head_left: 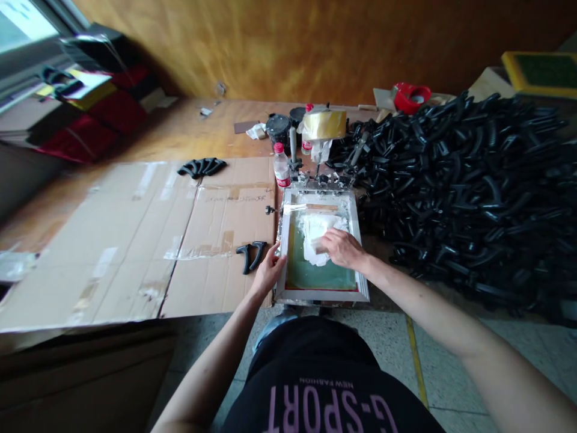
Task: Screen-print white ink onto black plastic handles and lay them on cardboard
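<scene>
A screen-printing frame (325, 295) with a light metal rim and green mesh lies before me, with white ink (315, 225) smeared over the upper middle of its mesh. My right hand (342, 248) is closed on a small squeegee (318, 245), pressed into the ink; the fingers hide much of it. At the frame's left rim, my left hand (270, 269) grips the edge, its fingertips partly hidden. Just left of that hand, two black curved plastic handles (257, 255) lie on the cardboard. A wooden-handled spatula (321, 207) rests across the frame's top end.
A large heap of black plastic parts (451, 180) covers the table's right side. Flattened cardboard (135, 240) spreads leftward, with several more handles (201, 167). Behind the frame stand a red-capped bottle (282, 166), dark tubs (278, 127), a yellow tape roll (324, 124) and metal clamps (322, 179).
</scene>
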Tool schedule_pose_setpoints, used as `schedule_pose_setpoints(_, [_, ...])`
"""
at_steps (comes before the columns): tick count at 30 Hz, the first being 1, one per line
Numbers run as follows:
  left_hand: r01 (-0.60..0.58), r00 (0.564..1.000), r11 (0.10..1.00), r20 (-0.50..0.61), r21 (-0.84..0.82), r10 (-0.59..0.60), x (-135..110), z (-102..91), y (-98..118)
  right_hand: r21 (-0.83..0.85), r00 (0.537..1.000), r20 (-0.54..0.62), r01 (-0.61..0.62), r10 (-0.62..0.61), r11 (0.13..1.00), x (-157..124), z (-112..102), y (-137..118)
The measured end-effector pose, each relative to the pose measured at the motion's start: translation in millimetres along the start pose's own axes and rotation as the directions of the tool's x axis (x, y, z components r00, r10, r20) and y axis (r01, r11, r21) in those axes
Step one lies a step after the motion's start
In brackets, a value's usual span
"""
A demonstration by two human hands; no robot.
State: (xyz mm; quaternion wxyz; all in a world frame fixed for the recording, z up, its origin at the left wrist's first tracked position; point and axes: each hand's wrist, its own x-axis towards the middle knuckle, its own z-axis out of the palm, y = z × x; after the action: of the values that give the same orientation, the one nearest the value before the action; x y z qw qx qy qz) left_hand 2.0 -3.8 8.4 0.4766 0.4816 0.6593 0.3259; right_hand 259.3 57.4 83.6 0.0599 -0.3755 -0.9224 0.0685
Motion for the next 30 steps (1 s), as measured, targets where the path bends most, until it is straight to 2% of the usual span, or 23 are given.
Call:
schedule_pose_setpoints(2, [0.003,1.0,1.0,-0.004,-0.007,-0.003,-0.7,0.7,-0.7,0.036,0.99,0.039,0.134,-0.135,0.99,-16.9,-4.5,-0.1])
schedule_pose_setpoints(4, [0.006,1.0,1.0,-0.004,-0.011,-0.006,-1.3,0.4,0.2,0.088,0.983,0.054,0.17,-0.176,0.981,-20.9,-9.7,1.9])
schedule_pose_setpoints(6, [0.003,1.0,1.0,0.005,-0.015,-0.002,-2.2,-0.7,2.5,0.103,0.995,-0.006,0.1,-0.099,0.99,-16.8,-10.0,2.3])
schedule_pose_setpoints(9, [-0.001,1.0,1.0,0.022,-0.031,0.002,-4.2,-2.5,7.0,0.073,0.991,-0.13,0.002,0.008,0.997,-14.8,1.4,-4.9])
schedule_pose_setpoints(13, [0.009,1.0,0.997,0.013,-0.073,-0.008,-5.7,-2.9,12.1,0.118,0.992,-0.113,0.066,-0.052,0.991,-24.3,13.6,-13.8])
schedule_pose_setpoints(15, [0.012,1.0,0.997,0.027,-0.081,-0.01,-6.1,-3.9,14.9,0.165,0.992,-0.124,0.026,-0.005,0.986,-17.0,8.4,-9.6])
schedule_pose_setpoints(18, [0.004,0.998,0.994,0.059,-0.111,0.002,-10.2,-10.2,26.3,0.198,0.967,-0.196,-0.124,0.163,0.972,14.1,-13.6,8.5])
schedule_pose_setpoints(20, [0.001,0.997,0.986,0.074,-0.169,0.011,-16.0,-17.6,42.9,0.178,0.927,-0.25,-0.241,0.281,0.954,33.4,-34.8,29.4])
schedule_pose_setpoints(22, [-0.028,0.998,0.973,0.05,-0.227,0.04,-21.4,-25.7,67.4,0.159,0.858,-0.33,-0.359,0.392,0.92,39.0,-55.8,58.0])
schedule_pose_setpoints(25, [-0.158,0.987,0.937,-0.06,-0.313,0.146,-19.5,-35.2,113.5,0.214,0.667,-0.496,-0.526,0.556,0.823,18.0,-70.2,102.9])
schedule_pose_setpoints(26, [-0.22,0.975,0.91,-0.107,-0.351,0.195,-15.1,-37.2,129.6,0.237,0.628,-0.506,-0.558,0.591,0.795,6.7,-66.9,112.8])
schedule_pose_setpoints(27, [-0.281,0.959,0.877,-0.15,-0.389,0.241,-9.1,-38.7,145.2,0.25,0.618,-0.49,-0.576,0.615,0.778,-4.6,-59.0,118.1])
schedule_pose_setpoints(28, [-0.332,0.942,0.844,-0.185,-0.421,0.279,-2.2,-39.6,159.8,0.255,0.635,-0.454,-0.58,0.625,0.774,-14.7,-46.8,118.1])
schedule_pose_setpoints(30, [-0.395,0.918,0.8,-0.223,-0.452,0.327,11.0,-39.6,183.0,0.241,0.739,-0.335,-0.532,0.585,0.811,-28.0,-13.3,103.3])
